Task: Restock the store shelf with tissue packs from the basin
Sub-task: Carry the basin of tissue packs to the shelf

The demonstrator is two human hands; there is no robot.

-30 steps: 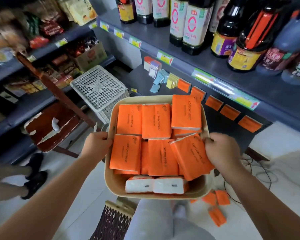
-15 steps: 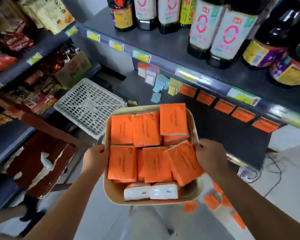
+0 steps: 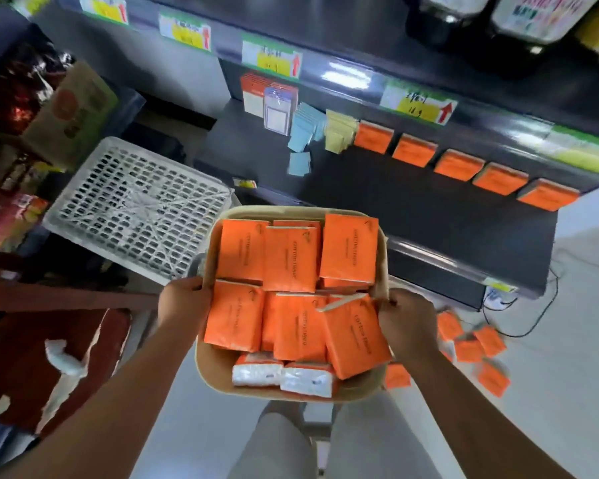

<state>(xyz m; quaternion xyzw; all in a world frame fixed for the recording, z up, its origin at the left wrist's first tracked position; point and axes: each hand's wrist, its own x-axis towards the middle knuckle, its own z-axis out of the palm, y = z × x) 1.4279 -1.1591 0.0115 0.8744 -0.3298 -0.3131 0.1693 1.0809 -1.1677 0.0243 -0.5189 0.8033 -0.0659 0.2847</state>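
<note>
The left hand (image 3: 184, 302) grips the basin (image 3: 381, 257) rim at 9 o'clock and the right hand (image 3: 407, 323) at 3. It is full of tissue packs (image 3: 289, 259). Best to keep it level, then rest it on the shelf (image 3: 412, 202) at 12 o'clock before freeing a hand.

The head-worn camera looks steeply down, close over the basin (image 3: 215, 375), facing the shelf (image 3: 412, 216).

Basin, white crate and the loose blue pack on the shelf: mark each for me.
basin (image 3: 381, 257), head view, bare right wall.
white crate (image 3: 135, 209), head view, middle of its perforated face.
loose blue pack (image 3: 298, 164), head view, centre of its face.
</note>
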